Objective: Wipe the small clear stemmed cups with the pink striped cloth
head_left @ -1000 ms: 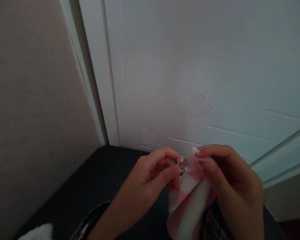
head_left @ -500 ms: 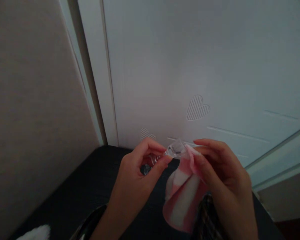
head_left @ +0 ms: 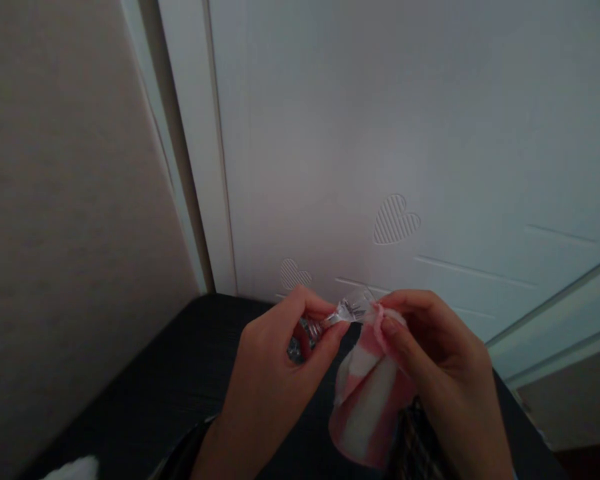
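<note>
Between the thumb and forefinger of my left hand (head_left: 273,360) is a crinkled clear plastic wrapper (head_left: 351,308), pinched near its middle. Part of the plastic shows behind those fingers, and its far end reaches the fingertips of my right hand (head_left: 445,363). My right thumb and fingers are closed on the edge of a pink and white striped cloth (head_left: 367,413), which hangs down below them. Whether the right fingertips also grip the plastic, I cannot tell. Both hands are held close together above a dark surface.
A dark tabletop (head_left: 180,373) lies beneath the hands. Behind it stands a white panel (head_left: 320,153) with embossed hearts, and a beige wall (head_left: 70,213) rises on the left. Something white and fluffy (head_left: 75,469) shows at the lower left edge.
My right fingers have come down and closed against the thumb on the cloth's edge, beside the plastic's end. My left hand keeps its pinch, shifted only slightly.
</note>
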The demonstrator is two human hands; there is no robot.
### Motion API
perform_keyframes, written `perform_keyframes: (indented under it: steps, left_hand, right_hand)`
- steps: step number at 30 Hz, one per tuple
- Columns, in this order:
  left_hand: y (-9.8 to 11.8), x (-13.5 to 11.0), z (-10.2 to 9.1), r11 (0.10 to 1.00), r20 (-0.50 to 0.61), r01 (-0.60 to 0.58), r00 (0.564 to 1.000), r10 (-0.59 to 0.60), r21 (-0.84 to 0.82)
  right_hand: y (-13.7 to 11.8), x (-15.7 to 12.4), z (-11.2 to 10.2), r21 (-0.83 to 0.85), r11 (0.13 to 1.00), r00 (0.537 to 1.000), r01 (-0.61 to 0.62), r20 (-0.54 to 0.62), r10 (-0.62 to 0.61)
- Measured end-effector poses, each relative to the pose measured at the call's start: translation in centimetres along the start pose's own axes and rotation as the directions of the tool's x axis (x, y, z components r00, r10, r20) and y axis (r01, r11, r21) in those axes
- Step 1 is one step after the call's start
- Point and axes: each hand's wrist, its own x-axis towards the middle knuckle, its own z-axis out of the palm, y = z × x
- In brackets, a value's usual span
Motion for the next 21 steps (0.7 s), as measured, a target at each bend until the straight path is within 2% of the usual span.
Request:
perform_keyframes:
  steps: [8,12,15,18,21]
  left_hand:
    - [-0.03,-0.28,0.02,0.999,-0.132,-0.046,0.99,0.047,0.012]
    - [0.17,-0.21,-0.17,0.997,-0.072,-0.014,0.997,0.008,-0.077]
    - [0.43,-0.16,-0.12,0.974,-0.024,0.094,0.995,-0.101,-0.206]
    - [0.59,0.03,-0.09,0.853,0.133,0.274,0.962,-0.24,-0.443]
    - [0.5,0.4,-0.23,0.61,0.357,0.452,0.891,-0.279,-0.651]
  right_hand:
    - [-0.27,-0.17,0.11,-0.002,0.999,0.999,0.034,-0.005,-0.035]
    - [-0.38,-0.23,0.48,0.004,0.999,0.999,0.046,-0.023,-0.045]
    - [-0.43,-0.22,0.51,0.005,0.998,0.998,0.055,-0.01,-0.055]
    - [-0.6,-0.28,0.33,0.006,0.998,0.998,0.069,0.006,-0.069]
    - [-0.86,-0.37,0.22,0.014,0.996,0.996,0.087,0.027,-0.087]
